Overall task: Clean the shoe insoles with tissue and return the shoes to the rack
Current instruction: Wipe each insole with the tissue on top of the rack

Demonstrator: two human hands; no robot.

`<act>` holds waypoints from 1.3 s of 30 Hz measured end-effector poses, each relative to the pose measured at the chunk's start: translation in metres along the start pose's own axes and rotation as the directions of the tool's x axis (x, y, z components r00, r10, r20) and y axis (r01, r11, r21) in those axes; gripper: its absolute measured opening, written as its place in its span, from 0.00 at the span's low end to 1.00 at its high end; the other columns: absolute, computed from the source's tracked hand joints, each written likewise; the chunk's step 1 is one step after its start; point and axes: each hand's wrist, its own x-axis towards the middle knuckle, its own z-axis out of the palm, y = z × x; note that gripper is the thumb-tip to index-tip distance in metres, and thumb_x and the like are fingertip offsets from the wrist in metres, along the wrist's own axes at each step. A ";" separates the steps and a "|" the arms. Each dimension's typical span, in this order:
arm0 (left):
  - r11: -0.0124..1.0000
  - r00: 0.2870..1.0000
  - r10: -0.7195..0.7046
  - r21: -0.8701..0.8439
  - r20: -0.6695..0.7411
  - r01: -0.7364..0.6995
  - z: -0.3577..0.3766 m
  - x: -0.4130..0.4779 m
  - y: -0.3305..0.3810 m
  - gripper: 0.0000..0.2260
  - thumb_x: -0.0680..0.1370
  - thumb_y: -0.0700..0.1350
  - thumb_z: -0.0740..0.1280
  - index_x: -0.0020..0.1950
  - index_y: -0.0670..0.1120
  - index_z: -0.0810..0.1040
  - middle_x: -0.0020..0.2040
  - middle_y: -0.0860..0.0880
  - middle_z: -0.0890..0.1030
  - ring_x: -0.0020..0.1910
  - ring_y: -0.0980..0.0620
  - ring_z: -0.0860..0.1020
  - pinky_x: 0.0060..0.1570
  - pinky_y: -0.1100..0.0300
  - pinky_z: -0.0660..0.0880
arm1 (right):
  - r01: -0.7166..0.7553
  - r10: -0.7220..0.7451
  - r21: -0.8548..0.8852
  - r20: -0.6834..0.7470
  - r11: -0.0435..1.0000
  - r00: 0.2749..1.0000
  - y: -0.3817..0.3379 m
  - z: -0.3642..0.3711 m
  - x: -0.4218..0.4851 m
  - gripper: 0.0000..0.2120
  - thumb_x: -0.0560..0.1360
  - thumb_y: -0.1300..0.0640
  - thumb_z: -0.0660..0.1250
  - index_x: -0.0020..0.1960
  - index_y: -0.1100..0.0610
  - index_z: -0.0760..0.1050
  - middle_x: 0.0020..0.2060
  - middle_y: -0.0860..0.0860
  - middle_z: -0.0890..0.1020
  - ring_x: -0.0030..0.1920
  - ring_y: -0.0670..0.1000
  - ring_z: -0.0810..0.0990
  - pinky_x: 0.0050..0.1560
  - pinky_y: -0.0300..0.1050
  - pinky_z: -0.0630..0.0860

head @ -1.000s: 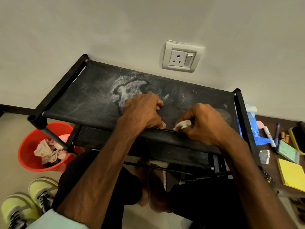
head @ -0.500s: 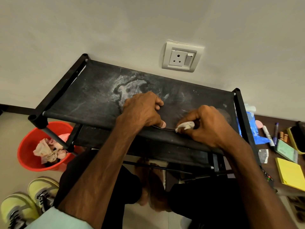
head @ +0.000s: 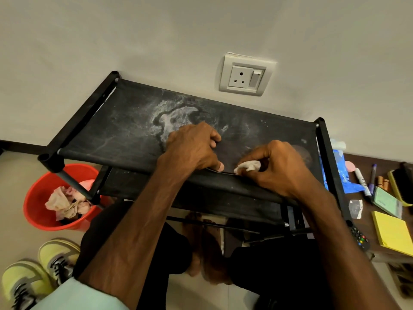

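On the head camera, your left hand (head: pixel 192 148) curls its fingers over a thin, flat, dark insole (head: pixel 226 164) and holds it, with the thumb pressing its near edge. The insole lies on the dusty, white-smeared black fabric top of the tube-framed shoe rack (head: pixel 125 130). Just beside that hand, your right hand (head: pixel 277 166) pinches a crumpled white tissue (head: pixel 249 166) that touches the insole. At lower left a glossy red plastic bucket (head: pixel 33 198) holds wadded tissues, near a pair of yellow-green sneakers (head: pixel 44 271). To the right, a white marker (head: pixel 362 180) carries print too small to read, and there is a square yellow sticky-note pad (head: pixel 393 233).
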 end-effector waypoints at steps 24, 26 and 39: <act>0.950 0.961 0.275 0.144 0.036 -0.278 0.005 0.004 -0.008 0.44 0.65 0.67 0.76 0.77 0.56 0.67 0.73 0.54 0.69 0.70 0.49 0.60 0.72 0.48 0.61 | -0.038 0.138 0.321 -0.295 0.946 0.946 0.003 0.004 -0.009 0.04 0.75 0.54 0.76 0.50 0.49 0.87 0.44 0.40 0.86 0.47 0.39 0.83 0.49 0.36 0.80; 0.947 0.960 0.277 0.157 0.035 -0.279 0.001 0.002 -0.010 0.44 0.65 0.68 0.76 0.77 0.55 0.67 0.73 0.53 0.68 0.71 0.48 0.60 0.73 0.48 0.61 | -0.045 0.137 0.325 -0.268 0.945 0.954 0.003 0.003 -0.010 0.04 0.75 0.53 0.76 0.50 0.49 0.87 0.43 0.40 0.87 0.47 0.39 0.84 0.48 0.36 0.81; 0.967 0.967 0.254 0.022 0.034 -0.254 -0.003 0.001 -0.010 0.31 0.70 0.53 0.79 0.72 0.56 0.74 0.60 0.57 0.70 0.54 0.58 0.67 0.55 0.62 0.63 | -0.048 0.047 -0.002 -0.116 0.999 0.992 -0.019 0.015 -0.005 0.09 0.72 0.60 0.73 0.46 0.47 0.87 0.38 0.45 0.86 0.36 0.44 0.81 0.39 0.42 0.80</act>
